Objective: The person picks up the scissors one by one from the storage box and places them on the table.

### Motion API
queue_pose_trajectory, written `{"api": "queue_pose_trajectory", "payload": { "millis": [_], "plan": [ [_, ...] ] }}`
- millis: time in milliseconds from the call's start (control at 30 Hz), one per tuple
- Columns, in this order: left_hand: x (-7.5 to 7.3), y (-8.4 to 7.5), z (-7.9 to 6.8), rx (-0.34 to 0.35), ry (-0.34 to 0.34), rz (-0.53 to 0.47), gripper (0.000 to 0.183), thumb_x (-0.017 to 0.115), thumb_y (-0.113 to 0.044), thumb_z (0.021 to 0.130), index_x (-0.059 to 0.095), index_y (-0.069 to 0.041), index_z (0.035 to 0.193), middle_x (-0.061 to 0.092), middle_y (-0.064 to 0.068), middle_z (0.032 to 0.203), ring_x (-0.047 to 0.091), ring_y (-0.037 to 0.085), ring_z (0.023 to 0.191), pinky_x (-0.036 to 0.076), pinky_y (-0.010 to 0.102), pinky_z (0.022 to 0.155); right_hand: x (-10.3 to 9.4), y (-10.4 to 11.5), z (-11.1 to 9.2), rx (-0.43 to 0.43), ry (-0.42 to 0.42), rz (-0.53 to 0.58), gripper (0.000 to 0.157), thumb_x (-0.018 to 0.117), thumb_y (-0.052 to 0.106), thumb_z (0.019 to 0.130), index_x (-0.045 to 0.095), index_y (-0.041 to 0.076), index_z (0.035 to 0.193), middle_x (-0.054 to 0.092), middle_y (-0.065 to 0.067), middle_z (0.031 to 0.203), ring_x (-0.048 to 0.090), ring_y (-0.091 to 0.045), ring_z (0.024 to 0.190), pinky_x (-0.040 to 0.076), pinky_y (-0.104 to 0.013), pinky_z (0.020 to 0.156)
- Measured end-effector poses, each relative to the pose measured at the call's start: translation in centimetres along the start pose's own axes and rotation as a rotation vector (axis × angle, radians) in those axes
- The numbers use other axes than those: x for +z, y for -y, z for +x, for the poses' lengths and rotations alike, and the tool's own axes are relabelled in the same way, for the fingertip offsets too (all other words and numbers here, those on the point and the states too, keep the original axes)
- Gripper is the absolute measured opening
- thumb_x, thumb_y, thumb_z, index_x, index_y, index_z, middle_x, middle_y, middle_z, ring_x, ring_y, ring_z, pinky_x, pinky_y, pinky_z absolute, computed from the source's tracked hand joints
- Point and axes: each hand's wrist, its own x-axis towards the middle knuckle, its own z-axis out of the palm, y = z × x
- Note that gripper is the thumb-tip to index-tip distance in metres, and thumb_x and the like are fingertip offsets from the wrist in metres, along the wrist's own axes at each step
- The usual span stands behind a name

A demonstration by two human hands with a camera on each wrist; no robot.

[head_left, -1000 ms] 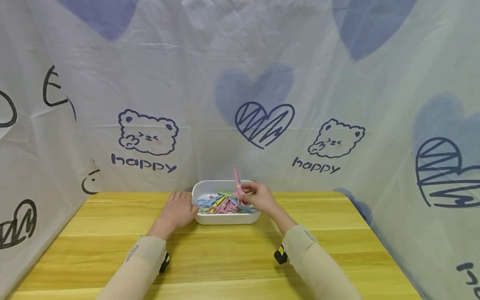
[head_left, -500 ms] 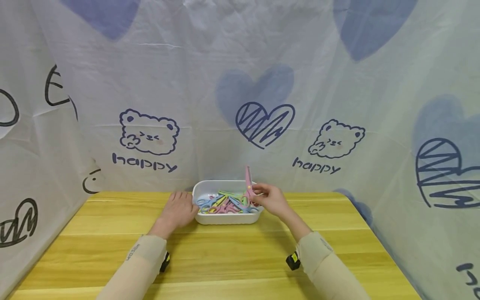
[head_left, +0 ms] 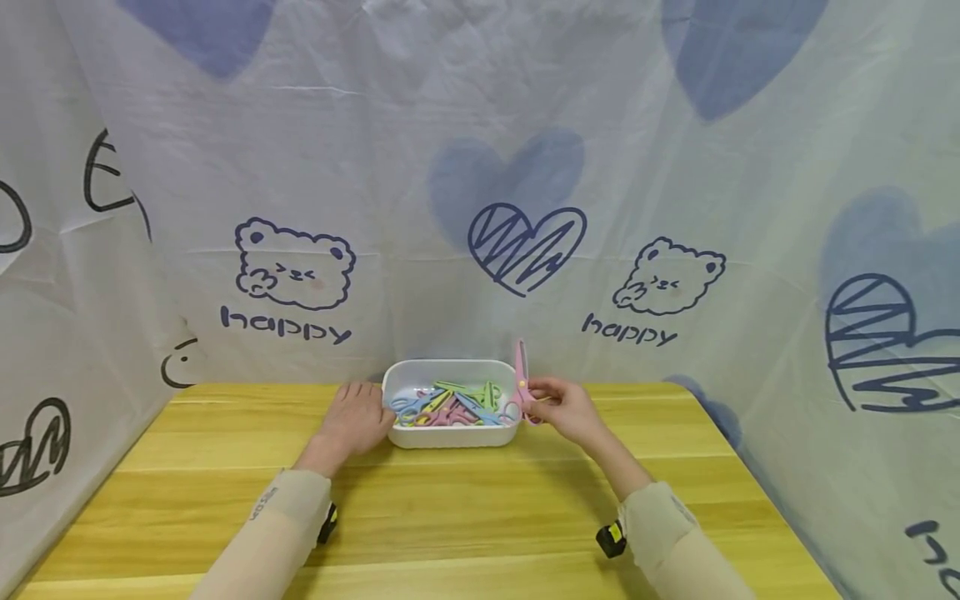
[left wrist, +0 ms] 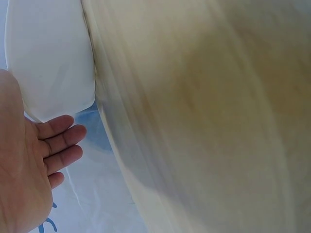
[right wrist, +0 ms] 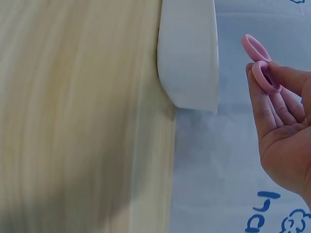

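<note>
A white plastic basket [head_left: 453, 437] stands near the table's far edge and contains several scissors [head_left: 450, 408] in blue, green, yellow and pink. My right hand [head_left: 567, 410] pinches a pair of pink scissors [head_left: 521, 375] by one handle loop, at the basket's right end, with the blades pointing up. In the right wrist view, thumb and index finger squeeze a pink handle loop [right wrist: 266, 77]; the blades do not show there. At the basket's left end rests my left hand [head_left: 355, 417]. Its fingers [left wrist: 62, 141] are relaxed and lie against the basket's end in the left wrist view.
The light wooden table [head_left: 450, 517] reaches towards me below the basket. Right behind its far edge hangs a pale cloth [head_left: 412, 292] printed with hearts and bears. More cloth closes off both sides.
My right hand has moved to the right with the pink scissors, from above the basket's contents to its right end. The left hand has stayed at the basket's left end.
</note>
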Motion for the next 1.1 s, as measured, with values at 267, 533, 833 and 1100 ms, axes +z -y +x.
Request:
{"api": "queue_pose_trajectory", "payload": {
  "millis": [267,533,833,1100],
  "plan": [
    [-0.3,-0.2,-0.1,-0.006,0.009,-0.001,0.050,0.044,-0.025,0.101,0.054,0.016,0.126,0.058,0.029,0.124,0.048,0.044,0.120,0.032,0.058,0.115,-1.3,-1.3,-1.3,0.009,-0.022,0.027,0.045,0.074,0.003,0.093,0.061,-0.011,0.133,0.072,-0.023,0.113,0.073,-0.021,0.086,0.063,-0.033,0.075],
    [-0.4,-0.2,-0.2,0.000,0.005,-0.001,0.049,0.044,-0.025,0.101,0.054,0.017,0.125,0.058,0.030,0.124,0.048,0.045,0.120,0.032,0.059,0.114,-2.5,-2.3,-2.4,0.013,-0.039,0.031,0.045,0.075,0.004,0.093,0.061,-0.012,0.133,0.071,-0.025,0.114,0.073,-0.020,0.086,0.063,-0.032,0.076],
    [-0.2,0.0,-0.1,0.004,-0.002,-0.003,0.048,0.044,-0.025,0.101,0.055,0.016,0.123,0.059,0.029,0.123,0.049,0.045,0.119,0.032,0.058,0.115,-3.8,-3.4,-3.5,0.036,-0.038,0.030,0.043,0.074,0.002,0.093,0.061,-0.014,0.131,0.071,-0.026,0.114,0.074,-0.021,0.086,0.062,-0.030,0.075],
    [-0.3,0.0,-0.1,0.007,0.002,0.010,0.049,0.044,-0.026,0.101,0.054,0.016,0.125,0.059,0.029,0.125,0.049,0.044,0.121,0.031,0.058,0.115,-4.9,-4.7,-4.9,0.029,-0.016,-0.006,0.041,0.073,0.002,0.094,0.061,-0.016,0.129,0.071,-0.028,0.113,0.073,-0.024,0.088,0.062,-0.031,0.074]
  ]
}}
